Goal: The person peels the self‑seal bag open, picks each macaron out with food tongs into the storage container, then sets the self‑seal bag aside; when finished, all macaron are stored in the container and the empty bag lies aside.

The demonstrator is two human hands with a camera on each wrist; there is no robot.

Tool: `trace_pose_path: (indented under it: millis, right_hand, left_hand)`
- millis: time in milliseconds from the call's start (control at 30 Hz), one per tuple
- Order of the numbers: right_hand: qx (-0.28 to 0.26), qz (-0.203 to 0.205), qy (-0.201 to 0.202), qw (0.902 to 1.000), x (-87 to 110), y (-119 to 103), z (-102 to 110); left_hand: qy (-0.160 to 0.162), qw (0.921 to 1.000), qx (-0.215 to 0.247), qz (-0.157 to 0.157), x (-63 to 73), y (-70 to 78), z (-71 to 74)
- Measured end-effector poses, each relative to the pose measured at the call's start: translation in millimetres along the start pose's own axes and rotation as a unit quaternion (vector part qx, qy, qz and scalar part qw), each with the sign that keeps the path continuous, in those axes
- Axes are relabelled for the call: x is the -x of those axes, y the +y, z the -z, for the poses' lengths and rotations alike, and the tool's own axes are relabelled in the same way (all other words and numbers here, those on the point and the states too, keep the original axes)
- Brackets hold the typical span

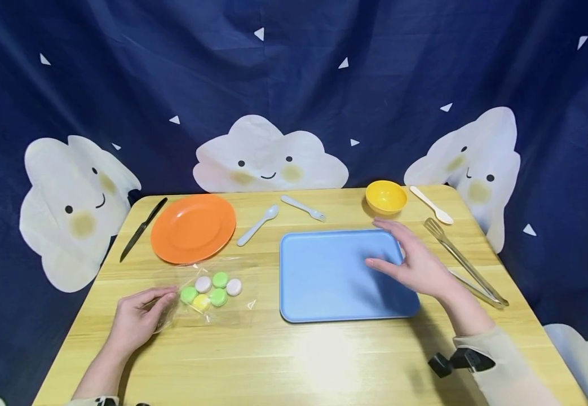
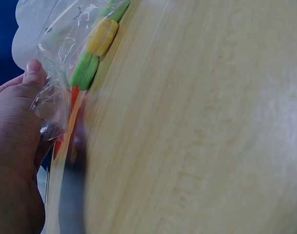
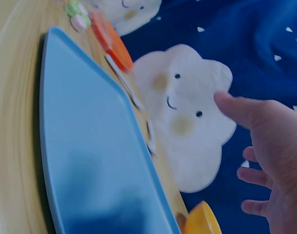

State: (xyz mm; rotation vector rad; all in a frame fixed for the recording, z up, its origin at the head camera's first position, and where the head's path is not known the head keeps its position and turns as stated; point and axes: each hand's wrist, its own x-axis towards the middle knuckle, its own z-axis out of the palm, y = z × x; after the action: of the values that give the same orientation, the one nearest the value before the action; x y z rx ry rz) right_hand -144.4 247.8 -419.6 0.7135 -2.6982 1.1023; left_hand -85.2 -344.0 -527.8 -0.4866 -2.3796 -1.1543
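Observation:
In the head view my left hand (image 1: 138, 317) pinches the left edge of a clear plastic bag (image 1: 245, 316). Inside the bag lie several macarons (image 1: 218, 297), green, pale lilac and yellow; the left wrist view shows the crumpled plastic (image 2: 53, 105) at thumb and fingers, with a yellow macaron (image 2: 102, 38) beyond. Over the right part of a blue rectangular tray (image 1: 334, 276) hovers my right hand (image 1: 418, 262), holding nothing. Its thumb and fingers are spread apart, and its shadow falls on the tray. The right wrist view has this hand (image 3: 270, 146) beside the tray.
An orange plate (image 1: 194, 228) and a dark knife (image 1: 143, 230) lie at the back left. Near the tray's far edge are a grey spoon (image 1: 258, 225) and fork (image 1: 304, 208). A yellow bowl (image 1: 386, 197), white spoon (image 1: 432, 205) and metal tongs (image 1: 463, 260) are at right.

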Motion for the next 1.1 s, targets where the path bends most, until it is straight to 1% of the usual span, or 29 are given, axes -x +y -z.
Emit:
trace_pose_path:
  millis: [200, 367, 500, 600, 700, 833, 1100]
  right_hand:
    - [0.031, -0.018, 0.015, 0.9993, 16.3, 10.8, 30.2]
    - [0.019, -0.043, 0.025, 0.9986, 34.9, 23.8, 50.1]
    - [0.013, -0.073, 0.031, 0.9968, 49.0, 38.3, 62.7]
    - [0.012, -0.105, 0.030, 0.9940, 58.8, 49.5, 70.7]
    - [0.013, -0.125, 0.031, 0.9915, 68.1, 62.7, 75.6]
    - [0.016, -0.138, 0.035, 0.9897, 78.9, 83.3, 76.3]
    - [0.036, -0.173, 0.042, 0.9835, 100.1, 124.5, 67.8]
  left_hand:
    - [0.002, 1.0000, -0.001, 0.003, 2.6, 0.1, -0.3]
    - [0.002, 1.0000, 0.004, 0.001, 3.3, 1.4, 0.6]
    - [0.004, 1.0000, 0.000, 0.002, 2.7, 1.8, 0.4]
    - [0.002, 1.0000, -0.004, 0.007, 1.6, 2.0, -0.1]
    - [-0.001, 0.9999, -0.006, 0.008, 0.1, 1.1, -0.8]
    - [0.000, 1.0000, -0.005, 0.003, -0.1, -0.6, -1.1]
    - [-0.001, 1.0000, -0.005, 0.001, 0.1, -1.2, -1.4]
